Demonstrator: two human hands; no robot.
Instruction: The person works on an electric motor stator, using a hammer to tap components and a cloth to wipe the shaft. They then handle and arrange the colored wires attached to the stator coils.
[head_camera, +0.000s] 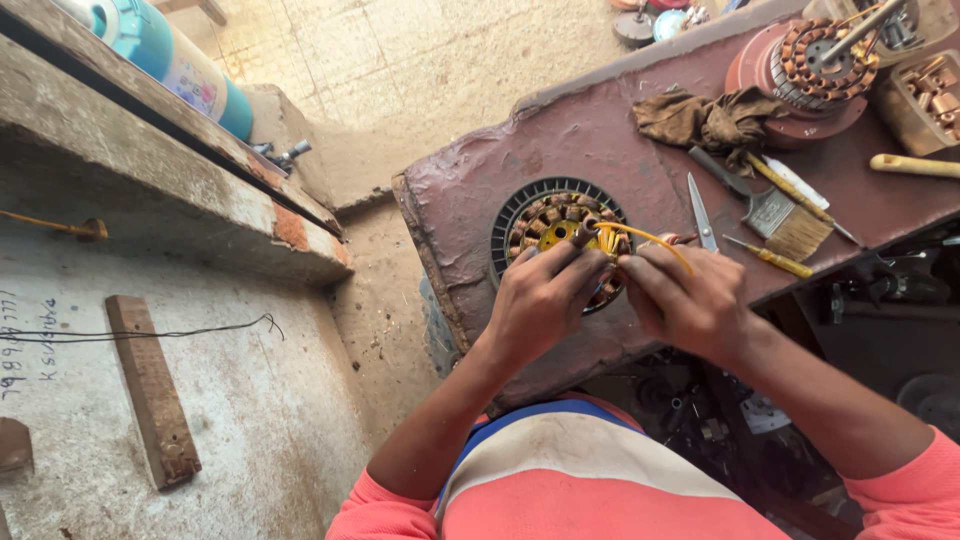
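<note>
A: What are the hands doing?

B: Both are down on the stator (556, 222), a round wound motor core lying flat on the reddish surface (600, 140). The left hand (541, 300) has its fingers curled, tips pressed onto the windings near the middle. The right hand (688, 300) is bunched up, fingertips pinching the yellow wire (650, 238) where it leaves the coils.

A: How would that core handle?

B: I'd judge it heavy for its size and stiff: stacked metal with copper coils around a yellow hub. The dark slotted rim looks like the safe place to grip. The coils are the delicate part, since thin wire and its coating would scratch or snap if pried.

A: And the wire?

B: Light and springy. It arcs up from the centre and bends toward the right hand, so it holds a curve rather than flopping. Best held near the coil end, as it is now.

A: Which way does the core face?

B: Its axis points straight up at the camera, flat face upward. No long axis, being a disc.

A: What's around it?

B: Just right, scissors (702, 212), a small yellow-handled screwdriver (770, 257) and a paintbrush (775, 208). Farther back, a brown rag (705, 117) and a second wound core (815, 62).
</note>
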